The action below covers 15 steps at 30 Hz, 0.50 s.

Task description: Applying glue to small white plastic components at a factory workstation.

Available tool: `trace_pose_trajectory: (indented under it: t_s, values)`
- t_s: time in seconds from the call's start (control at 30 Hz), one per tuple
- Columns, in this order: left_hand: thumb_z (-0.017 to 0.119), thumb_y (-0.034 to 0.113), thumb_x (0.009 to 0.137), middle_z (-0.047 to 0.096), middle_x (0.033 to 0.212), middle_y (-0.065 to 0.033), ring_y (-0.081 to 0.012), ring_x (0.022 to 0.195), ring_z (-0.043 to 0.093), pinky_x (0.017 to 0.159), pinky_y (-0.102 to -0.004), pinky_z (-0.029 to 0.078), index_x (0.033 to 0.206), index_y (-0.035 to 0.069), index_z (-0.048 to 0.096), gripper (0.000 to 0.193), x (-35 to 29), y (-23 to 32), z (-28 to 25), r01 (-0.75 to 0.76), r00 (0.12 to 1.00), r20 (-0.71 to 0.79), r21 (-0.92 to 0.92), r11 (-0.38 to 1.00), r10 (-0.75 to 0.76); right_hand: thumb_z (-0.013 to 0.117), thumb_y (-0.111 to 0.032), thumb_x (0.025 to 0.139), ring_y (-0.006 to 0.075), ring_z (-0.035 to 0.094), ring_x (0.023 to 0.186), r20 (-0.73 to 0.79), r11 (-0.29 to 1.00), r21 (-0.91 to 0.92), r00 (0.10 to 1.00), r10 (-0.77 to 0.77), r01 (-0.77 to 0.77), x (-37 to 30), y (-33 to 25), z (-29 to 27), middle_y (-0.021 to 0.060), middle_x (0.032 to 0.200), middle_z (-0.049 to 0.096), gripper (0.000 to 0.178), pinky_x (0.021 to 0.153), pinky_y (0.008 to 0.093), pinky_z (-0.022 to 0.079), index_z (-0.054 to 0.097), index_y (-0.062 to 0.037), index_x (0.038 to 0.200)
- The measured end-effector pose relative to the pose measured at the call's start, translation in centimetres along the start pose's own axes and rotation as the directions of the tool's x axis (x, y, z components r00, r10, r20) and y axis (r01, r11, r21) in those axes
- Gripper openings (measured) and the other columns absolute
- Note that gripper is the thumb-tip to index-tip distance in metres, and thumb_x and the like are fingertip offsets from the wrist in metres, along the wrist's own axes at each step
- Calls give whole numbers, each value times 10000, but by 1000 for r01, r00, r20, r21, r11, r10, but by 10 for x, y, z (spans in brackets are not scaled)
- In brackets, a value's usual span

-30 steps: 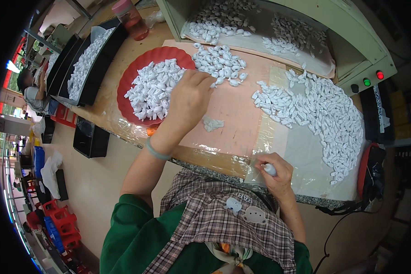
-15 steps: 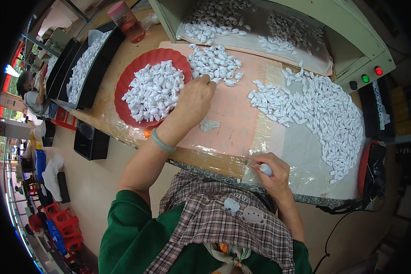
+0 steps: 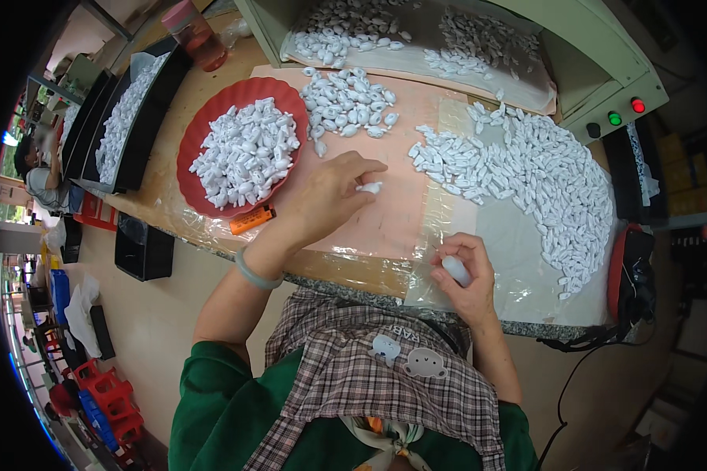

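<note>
My left hand is over the pink sheet, thumb and fingers curled round a small white oval piece. Its green bangle shows at the wrist. Near the front edge of the table, my right hand grips a small whitish bottle with a rounded end; the rest of it is hidden by the fingers. Beyond my left hand lies a loose pile of white oval pieces. A red scalloped dish heaped with white pieces stands to its left.
Slimmer white pieces spread over the right of the table. A green metal housing with lit buttons rises at the back. An orange lighter lies beside the dish. Black trays and a pink-lidded bottle stand left.
My left hand has drawn back from the oval pile toward me, bringing a white piece with it. My right hand stays near the front edge with the bottle. The view has shifted slightly.
</note>
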<state>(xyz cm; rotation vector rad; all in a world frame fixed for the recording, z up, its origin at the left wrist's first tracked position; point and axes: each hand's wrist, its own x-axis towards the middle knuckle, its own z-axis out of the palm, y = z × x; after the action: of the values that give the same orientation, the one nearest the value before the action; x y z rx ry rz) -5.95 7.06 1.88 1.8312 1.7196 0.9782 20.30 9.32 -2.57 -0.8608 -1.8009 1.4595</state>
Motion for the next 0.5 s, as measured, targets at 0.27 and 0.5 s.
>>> trace_pose_trajectory:
  t_s: [0.27,0.5]
  values:
    - [672,3,821,641,1092,-161,-249,995,659,863,-303,532,1127,-52,611,317,-37,17,32,459,878,418,-874,162,-233,626,-69,859,144,572,715,-63,902,432,998,28,2,3,-2,-11,99,1069,498,197,488,206,381,538,-28,1031]
    - [623,25,870,642,1088,-194,-283,1022,648,910,-300,536,1169,-58,584,313,-44,24,43,465,864,465,-884,-47,-192,706,-115,835,146,590,626,-168,903,415,985,-46,113,-1,-8,-14,115,980,576,304,467,191,382,533,-14,1064]
